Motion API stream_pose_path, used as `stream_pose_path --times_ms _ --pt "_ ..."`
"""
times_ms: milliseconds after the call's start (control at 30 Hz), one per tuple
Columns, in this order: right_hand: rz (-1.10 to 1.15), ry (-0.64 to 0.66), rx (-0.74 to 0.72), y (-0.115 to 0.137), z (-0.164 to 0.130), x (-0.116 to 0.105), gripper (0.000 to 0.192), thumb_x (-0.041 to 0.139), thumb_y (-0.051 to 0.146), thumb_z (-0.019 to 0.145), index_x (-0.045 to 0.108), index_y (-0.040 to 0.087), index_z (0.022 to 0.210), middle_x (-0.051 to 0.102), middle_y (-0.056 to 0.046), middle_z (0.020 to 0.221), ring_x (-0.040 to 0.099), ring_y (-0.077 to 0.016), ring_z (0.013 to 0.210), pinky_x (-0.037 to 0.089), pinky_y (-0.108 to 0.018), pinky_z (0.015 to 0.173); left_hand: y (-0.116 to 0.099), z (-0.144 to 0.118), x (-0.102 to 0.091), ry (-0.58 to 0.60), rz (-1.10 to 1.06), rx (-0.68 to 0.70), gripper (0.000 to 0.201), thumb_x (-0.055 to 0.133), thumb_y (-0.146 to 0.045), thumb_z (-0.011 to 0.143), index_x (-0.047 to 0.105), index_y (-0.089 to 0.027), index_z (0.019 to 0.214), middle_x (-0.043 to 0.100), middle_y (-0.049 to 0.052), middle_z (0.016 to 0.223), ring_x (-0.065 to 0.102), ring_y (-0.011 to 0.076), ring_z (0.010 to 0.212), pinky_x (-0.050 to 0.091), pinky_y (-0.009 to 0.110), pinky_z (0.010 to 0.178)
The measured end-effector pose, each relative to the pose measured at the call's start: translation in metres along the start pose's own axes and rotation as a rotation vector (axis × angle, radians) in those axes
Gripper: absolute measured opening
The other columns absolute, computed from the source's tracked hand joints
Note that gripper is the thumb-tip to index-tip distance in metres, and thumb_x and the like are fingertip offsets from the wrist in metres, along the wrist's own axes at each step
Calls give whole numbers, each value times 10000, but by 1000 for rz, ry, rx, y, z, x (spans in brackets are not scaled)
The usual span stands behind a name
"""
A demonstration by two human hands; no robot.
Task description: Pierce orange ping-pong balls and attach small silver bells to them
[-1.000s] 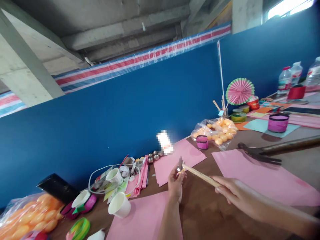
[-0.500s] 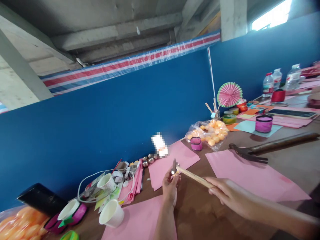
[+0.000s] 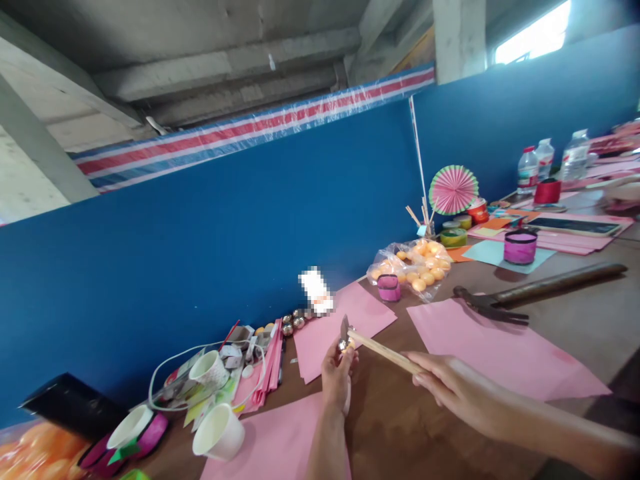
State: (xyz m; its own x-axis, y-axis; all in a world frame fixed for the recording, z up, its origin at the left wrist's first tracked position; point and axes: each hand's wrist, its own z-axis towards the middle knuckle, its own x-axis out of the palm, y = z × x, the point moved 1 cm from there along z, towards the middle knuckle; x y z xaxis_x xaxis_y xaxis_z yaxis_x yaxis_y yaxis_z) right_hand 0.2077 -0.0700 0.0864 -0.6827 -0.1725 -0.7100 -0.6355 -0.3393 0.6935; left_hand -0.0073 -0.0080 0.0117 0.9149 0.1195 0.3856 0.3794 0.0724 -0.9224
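In the middle of the head view, my left hand point(image 3: 338, 379) has its fingers closed around a shiny silver ball point(image 3: 343, 345), with a bit of orange showing beside it. My right hand point(image 3: 440, 381) grips a small hammer by its pale wooden handle point(image 3: 387, 353). The dark hammer head point(image 3: 345, 325) is right at the silver ball, above the left fingertips; whether they touch I cannot tell. Pink paper point(image 3: 345, 303) lies behind my left hand, and another pink sheet point(image 3: 275, 440) is partly under my left forearm.
A claw hammer point(image 3: 540, 290) lies at right across pink paper. Behind are a bag of orange balls point(image 3: 425, 270) and several silver balls point(image 3: 299, 323). Paper cups point(image 3: 219, 432) and a white cable stand left. A blue partition point(image 3: 225, 247) bounds the table; bottles point(image 3: 528, 171) stand far right.
The whole view has shifted slightly, moving the table things a little leftward. Both hands keep their holds, and the hammer head stays at the silver ball.
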Motion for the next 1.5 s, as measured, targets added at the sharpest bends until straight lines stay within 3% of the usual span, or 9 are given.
stream_pose_path --times_ms 500,633,733,933,1200,1333,1500 --pt "-1 13 -57 -3 -1 2 373 308 352 860 488 195 1146 642 -60 899 596 -164 698 461 -256 639 1 -1 0 21 -43 -22 386 691 -280 614 616 -200 985 615 43 900 563 111 744 433 239 701" --pt "37 -25 15 -5 1 2 375 303 392 856 517 206 1101 646 -28 713 578 -146 566 451 -238 537 2 -1 0 -38 -62 2 437 697 -292 604 570 -232 1018 598 28 913 563 99 709 430 246 680" --pt "40 -20 75 -11 2 4 408 285 416 854 493 197 1128 611 -8 604 554 -137 495 429 -226 468 2 0 0 -24 -46 47 358 701 -278 600 576 -208 928 582 11 829 545 89 676 420 231 644" --pt "54 -56 43 -22 0 8 401 346 439 828 501 211 1119 644 -30 727 580 -139 559 434 -208 473 5 2 -2 -9 -25 59 368 688 -268 616 577 -207 962 577 14 843 530 82 677 415 231 658" --pt "3 -26 -16 -15 4 9 369 305 407 855 518 209 1083 622 -4 604 584 -153 556 444 -233 529 7 3 -3 10 45 46 357 653 -275 659 576 -182 995 584 21 798 522 82 660 415 233 657" --pt "13 -82 -17 -12 3 8 366 292 406 856 515 214 1074 659 -29 717 599 -153 588 462 -246 589 7 3 -3 -13 28 41 379 649 -272 666 548 -211 1026 590 21 851 538 86 681 422 239 670" --pt "-6 -46 -8 -14 2 10 392 319 405 841 509 186 1104 668 -51 780 594 -156 575 468 -247 560 7 3 -3 31 -23 53 305 651 -258 667 571 -193 955 594 25 854 541 82 703 419 228 682"
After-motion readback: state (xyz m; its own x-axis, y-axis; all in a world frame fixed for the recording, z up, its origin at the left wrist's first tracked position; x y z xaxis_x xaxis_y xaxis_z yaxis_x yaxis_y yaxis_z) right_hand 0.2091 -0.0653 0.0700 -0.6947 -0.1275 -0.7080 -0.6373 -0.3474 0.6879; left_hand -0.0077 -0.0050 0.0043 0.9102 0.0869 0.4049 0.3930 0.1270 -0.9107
